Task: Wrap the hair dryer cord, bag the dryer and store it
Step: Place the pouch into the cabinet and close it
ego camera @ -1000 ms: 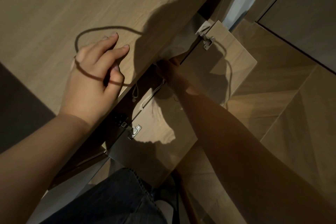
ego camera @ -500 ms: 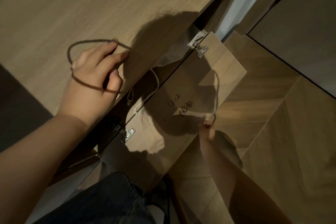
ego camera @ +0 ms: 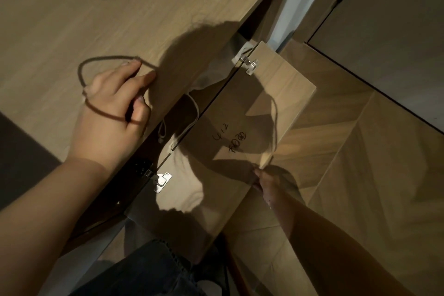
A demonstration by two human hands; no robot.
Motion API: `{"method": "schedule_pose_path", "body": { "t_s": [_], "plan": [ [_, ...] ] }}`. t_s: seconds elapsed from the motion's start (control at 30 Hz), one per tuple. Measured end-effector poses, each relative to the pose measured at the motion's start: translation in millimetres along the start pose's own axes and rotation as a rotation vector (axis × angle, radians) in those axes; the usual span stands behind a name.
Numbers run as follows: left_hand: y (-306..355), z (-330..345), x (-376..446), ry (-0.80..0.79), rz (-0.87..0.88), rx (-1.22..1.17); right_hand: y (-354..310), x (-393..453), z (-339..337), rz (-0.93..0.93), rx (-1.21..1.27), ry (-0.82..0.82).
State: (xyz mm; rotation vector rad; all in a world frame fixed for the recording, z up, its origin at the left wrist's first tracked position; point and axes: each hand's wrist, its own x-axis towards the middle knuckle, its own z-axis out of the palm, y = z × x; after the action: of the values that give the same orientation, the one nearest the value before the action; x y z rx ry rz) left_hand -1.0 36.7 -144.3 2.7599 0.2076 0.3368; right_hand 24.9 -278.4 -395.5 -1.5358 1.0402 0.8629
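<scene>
A white drawstring bag [ego camera: 211, 74] lies inside the cabinet under the wooden counter, mostly in shadow. Its white cords [ego camera: 194, 115] hang in the gap behind the open cabinet door [ego camera: 283, 94]. The hair dryer itself is not visible. My left hand [ego camera: 113, 113] rests on the countertop [ego camera: 120, 7] with its fingers stretched out, and a thin dark loop [ego camera: 81, 72] runs across its back and out past the fingertips. My right hand [ego camera: 266, 182] is in shadow, with its fingertips touching the free outer edge of the door.
Two metal hinges [ego camera: 249, 65] [ego camera: 162, 181] join the door to the cabinet. Black handwriting [ego camera: 230, 137] marks the door's inner face. Wood-patterned floor [ego camera: 360, 175] spreads to the right, with a wall panel at the upper right. My jeans-clad leg [ego camera: 149, 271] stands below the door.
My right hand has come out of the cabinet opening and moved to the door's outer edge. The left hand stays on the counter.
</scene>
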Motion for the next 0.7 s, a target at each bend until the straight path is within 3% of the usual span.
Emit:
{"method": "schedule_pose_path", "body": {
  "t_s": [0.03,0.13,0.17,0.23,0.27,0.47,0.57,0.7],
  "plan": [
    [0,-1,0,-0.006,-0.002,0.004,-1,-2,-4,-0.008,-0.031,-0.065],
    [3,-4,0,-0.023,0.008,0.028,-6,-16,-17,-0.074,-0.002,-0.458],
    [3,-4,0,-0.028,0.008,0.034,-11,-27,-24,-0.092,-0.017,-0.415],
    [4,-6,0,-0.029,-0.007,0.022,-15,-46,-35,-0.224,-0.138,-0.099],
    [4,-6,1,-0.026,-0.017,0.004,-17,-59,-37,-0.274,-0.135,-0.061],
    [-3,3,-1,0.037,0.042,-0.011,-39,-127,-18,-0.446,-0.011,-0.116],
    [0,5,-8,0.048,0.041,-0.059,-54,-153,-8,-0.546,-0.074,-0.034],
    [5,5,-32,0.034,-0.016,-0.084,-77,-175,14,-0.542,-0.082,-0.018]
  ]
}}
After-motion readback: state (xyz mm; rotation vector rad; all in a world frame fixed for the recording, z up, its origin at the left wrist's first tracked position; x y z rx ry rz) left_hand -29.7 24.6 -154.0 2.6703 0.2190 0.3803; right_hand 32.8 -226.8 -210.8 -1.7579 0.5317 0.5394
